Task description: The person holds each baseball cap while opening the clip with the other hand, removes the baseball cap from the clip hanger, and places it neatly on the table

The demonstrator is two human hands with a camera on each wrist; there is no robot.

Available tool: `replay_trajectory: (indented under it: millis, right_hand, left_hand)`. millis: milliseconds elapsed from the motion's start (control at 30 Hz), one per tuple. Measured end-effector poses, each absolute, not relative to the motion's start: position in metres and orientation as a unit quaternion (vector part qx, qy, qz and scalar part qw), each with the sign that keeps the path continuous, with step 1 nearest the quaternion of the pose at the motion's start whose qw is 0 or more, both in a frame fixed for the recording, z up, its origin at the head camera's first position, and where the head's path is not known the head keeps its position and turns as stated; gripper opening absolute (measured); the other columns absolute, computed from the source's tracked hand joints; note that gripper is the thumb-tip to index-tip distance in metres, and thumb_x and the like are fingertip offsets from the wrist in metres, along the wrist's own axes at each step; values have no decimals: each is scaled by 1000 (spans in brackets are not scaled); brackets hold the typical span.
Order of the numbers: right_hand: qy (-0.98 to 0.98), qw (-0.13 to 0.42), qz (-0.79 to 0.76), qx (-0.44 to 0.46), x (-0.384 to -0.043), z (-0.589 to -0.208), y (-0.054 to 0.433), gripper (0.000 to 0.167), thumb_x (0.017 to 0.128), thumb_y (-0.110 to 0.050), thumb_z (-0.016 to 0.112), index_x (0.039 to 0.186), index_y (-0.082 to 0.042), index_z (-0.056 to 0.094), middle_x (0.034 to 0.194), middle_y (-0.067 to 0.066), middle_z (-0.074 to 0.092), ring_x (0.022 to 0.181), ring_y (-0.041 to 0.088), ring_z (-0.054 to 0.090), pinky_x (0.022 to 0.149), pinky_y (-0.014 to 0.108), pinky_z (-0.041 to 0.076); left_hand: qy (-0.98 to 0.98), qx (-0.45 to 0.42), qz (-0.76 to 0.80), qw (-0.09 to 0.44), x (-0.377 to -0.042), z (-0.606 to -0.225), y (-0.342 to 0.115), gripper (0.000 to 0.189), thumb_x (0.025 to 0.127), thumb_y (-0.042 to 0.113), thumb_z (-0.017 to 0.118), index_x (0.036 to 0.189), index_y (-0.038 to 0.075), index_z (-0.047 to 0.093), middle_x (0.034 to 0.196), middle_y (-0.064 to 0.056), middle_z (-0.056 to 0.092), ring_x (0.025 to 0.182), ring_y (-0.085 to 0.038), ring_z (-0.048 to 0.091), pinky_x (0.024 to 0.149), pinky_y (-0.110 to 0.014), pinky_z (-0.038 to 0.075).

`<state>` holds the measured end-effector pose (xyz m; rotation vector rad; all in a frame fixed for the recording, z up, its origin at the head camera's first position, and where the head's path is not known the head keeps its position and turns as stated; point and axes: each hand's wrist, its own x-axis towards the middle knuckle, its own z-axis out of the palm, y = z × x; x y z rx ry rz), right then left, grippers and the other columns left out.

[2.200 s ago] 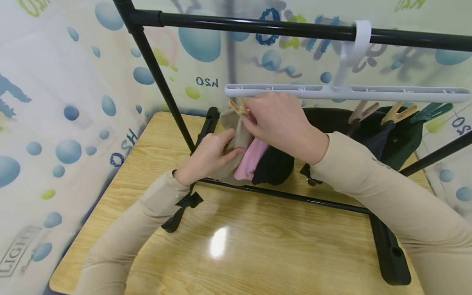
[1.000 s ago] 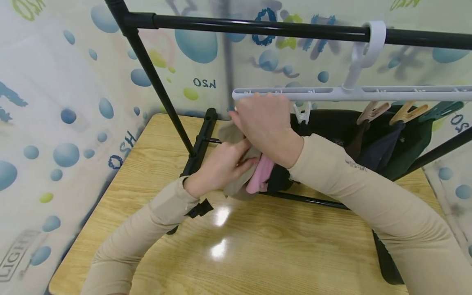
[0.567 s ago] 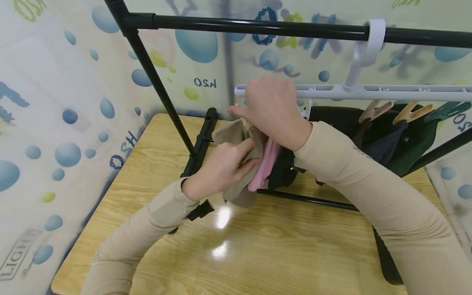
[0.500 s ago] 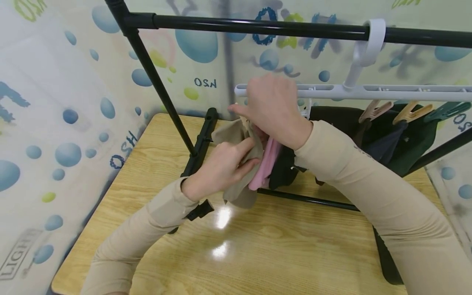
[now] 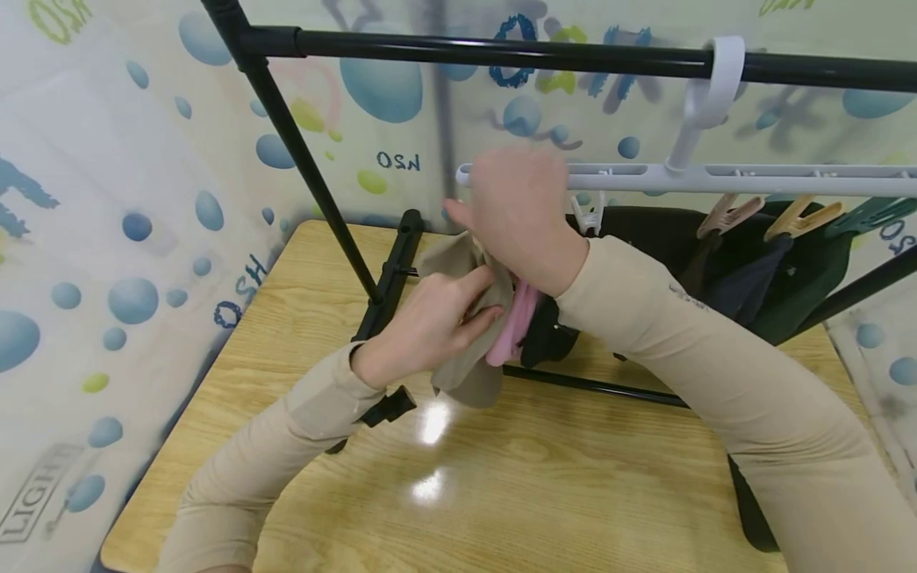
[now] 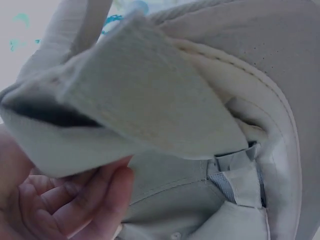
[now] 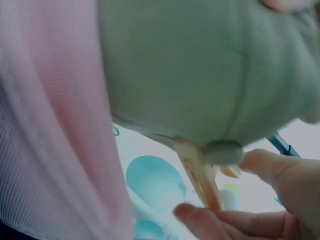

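A beige cap (image 5: 469,378) hangs under the left end of a white clip hanger (image 5: 623,177). My left hand (image 5: 430,318) holds its edge with curled fingers; the left wrist view shows those fingers (image 6: 117,187) under a fold of the fabric, with the sweatband (image 6: 272,100) and inside facing the camera. My right hand (image 5: 519,215) is up at the hanger's end. In the right wrist view, thumb and fingers pinch a light orange clothespin (image 7: 197,172) beside the button (image 7: 224,152) on the cap's crown. A pink cap (image 5: 516,326) hangs right beside it.
Darker caps (image 5: 809,278) hang further right from pink, orange and green clothespins, plus a white clip (image 5: 589,216). The hanger hooks over a black rack's top bar (image 5: 501,52). Rack feet (image 5: 390,278) stand on a wooden table (image 5: 573,477), close to a patterned wall.
Since the first frame the hanger has shifted right and the left hand has moved right and slightly lower with the beige cap. Recently the right hand shifted a little left, uncovering the white clip.
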<state>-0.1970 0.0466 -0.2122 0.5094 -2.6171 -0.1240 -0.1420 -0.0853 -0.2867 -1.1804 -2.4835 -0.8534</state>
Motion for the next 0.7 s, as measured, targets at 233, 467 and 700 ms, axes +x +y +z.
replay_trajectory:
  millis: [233,467,700]
  right_hand:
    - [-952,240,-18,189,-198,-210,45,57,89,-50,62,53,-13,38,50,-2,23,45,13,20,40,27,15]
    - [-957,214,14,194,-201,-207,47,53,89,-42,62,52,-13,37,49,-2,24,44,14,22,39,27,17]
    - [-964,194,24,178,-199,-205,49,55,87,-46,64,52,-13,37,50,-2,22,46,14,19,40,27,16]
  left_hand:
    - [-858,-404,-288,135,-143,-285,-85,18,88,6,69,82,5,52,59,2,41,50,-12,44,46,-26,36]
    - [-862,-401,-284,129,-144,-285,-82,16,88,5,68,83,4,53,60,2,42,50,-11,43,45,-25,36]
    - [-864,-401,-280,121,-142,-285,-79,13,88,6,68,87,3,55,60,3,43,51,-11,44,46,-26,37]
